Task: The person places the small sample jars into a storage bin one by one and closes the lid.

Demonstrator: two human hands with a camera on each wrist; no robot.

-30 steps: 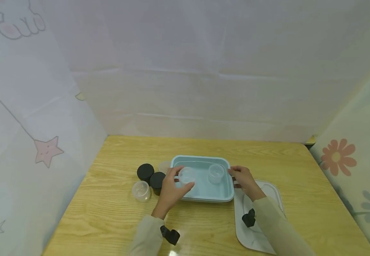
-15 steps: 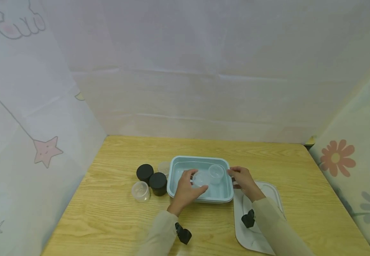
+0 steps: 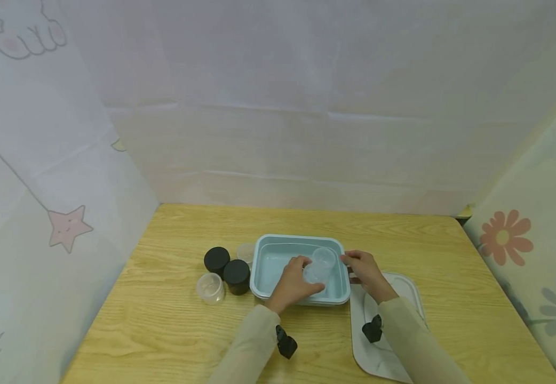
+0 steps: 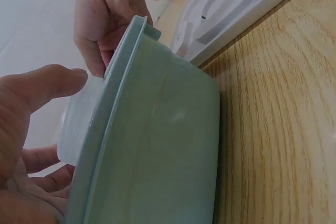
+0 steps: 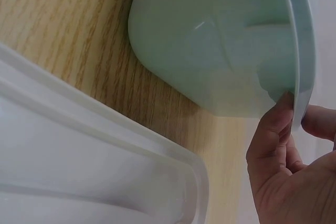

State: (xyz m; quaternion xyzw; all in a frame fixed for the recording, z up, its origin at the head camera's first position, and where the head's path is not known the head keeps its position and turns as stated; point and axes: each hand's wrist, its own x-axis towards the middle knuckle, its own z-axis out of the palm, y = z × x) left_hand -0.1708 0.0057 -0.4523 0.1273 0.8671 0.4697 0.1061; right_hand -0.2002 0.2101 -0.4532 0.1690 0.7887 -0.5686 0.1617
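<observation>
A clear plastic cup [image 3: 314, 274] is gripped by my left hand [image 3: 293, 285], low inside the light blue basin [image 3: 273, 262]. In the left wrist view the thumb and fingers curl round that cup [image 4: 80, 121] just over the basin's edge. Close beside it in the basin stands a second clear cup [image 3: 324, 257]. At the basin's right end my right hand [image 3: 364, 273] pinches the rim, thumb on one side and fingers under it, as the right wrist view shows at the basin [image 5: 210, 40].
Left of the basin are two black-lidded jars [image 3: 217, 260], a clear cup [image 3: 210, 288] and another translucent piece [image 3: 245, 252] behind them. A white tray [image 3: 365, 352] lies partly under my right forearm. A printed cloth [image 3: 278, 160] hangs behind the wooden table [image 3: 172, 325].
My left hand has carried the clear cup rightward across the basin, from its left end to beside the other cup. The right hand keeps its hold on the rim.
</observation>
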